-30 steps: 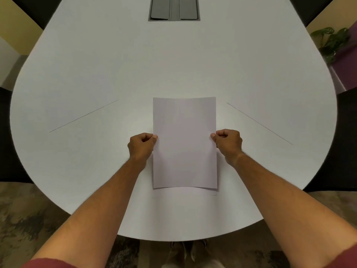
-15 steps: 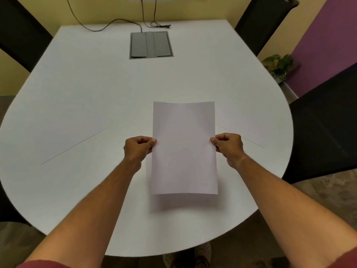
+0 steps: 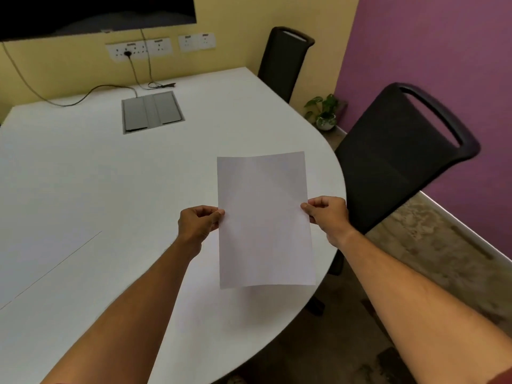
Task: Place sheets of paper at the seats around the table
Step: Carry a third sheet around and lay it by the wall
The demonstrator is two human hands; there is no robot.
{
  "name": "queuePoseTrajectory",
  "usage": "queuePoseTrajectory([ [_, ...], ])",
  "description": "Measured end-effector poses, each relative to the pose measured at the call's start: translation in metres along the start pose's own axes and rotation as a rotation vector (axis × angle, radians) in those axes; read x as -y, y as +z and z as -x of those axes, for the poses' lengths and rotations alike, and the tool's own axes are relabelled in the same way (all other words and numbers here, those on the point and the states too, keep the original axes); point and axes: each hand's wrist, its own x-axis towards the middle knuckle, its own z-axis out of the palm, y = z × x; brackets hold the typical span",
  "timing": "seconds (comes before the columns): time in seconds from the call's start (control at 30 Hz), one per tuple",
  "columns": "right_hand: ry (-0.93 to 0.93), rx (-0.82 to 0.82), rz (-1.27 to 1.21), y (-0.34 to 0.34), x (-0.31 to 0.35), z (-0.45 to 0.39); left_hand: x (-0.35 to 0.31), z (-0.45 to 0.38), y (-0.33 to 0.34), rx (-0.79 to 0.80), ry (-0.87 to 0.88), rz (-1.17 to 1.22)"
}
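Note:
A blank white sheet of paper hangs in the air above the right part of the white table, close to its rounded edge. My left hand pinches the sheet's left edge and my right hand pinches its right edge, both about halfway up. The sheet is held upright in portrait, slightly bowed, and casts a faint shadow on the table below. A black chair stands just beyond the table's right edge, and a second black chair stands farther back by the yellow wall.
A grey cable hatch is set into the table's far middle, with cables running to wall sockets. A small potted plant sits on the floor by the purple wall. A dark screen hangs above.
The sheet went from lying on the table to being lifted clear of it in both hands. The view has swung to the right, bringing the two black chairs and the purple wall into sight.

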Motion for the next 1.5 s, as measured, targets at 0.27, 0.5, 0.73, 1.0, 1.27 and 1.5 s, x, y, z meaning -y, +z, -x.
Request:
queuePoseTrajectory([
  [0.27,-0.056,-0.105,-0.066,-0.119,-0.012,0.030,-0.016,0.060,0.093,0.111,0.101,-0.049],
  [0.5,-0.072,-0.199,-0.107,-0.245,-0.021,0.061,-0.033,0.125,0.195,0.250,0.146,-0.053],
  [0.73,-0.036,-0.371,-0.138,-0.378,-0.041,0.074,-0.049,0.178,0.325,0.408,0.190,-0.089],
  [1.0,-0.006,-0.589,-0.138,-0.500,-0.058,0.065,-0.052,0.202,0.476,0.561,0.221,-0.149],
  [1.27,-0.009,-0.684,-0.104,-0.589,-0.044,-0.018,-0.072,0.165,0.611,0.639,0.179,-0.111],
  [1.5,-0.026,-0.681,-0.089,-0.629,-0.008,-0.114,-0.111,0.109,0.693,0.641,0.179,-0.062],
])
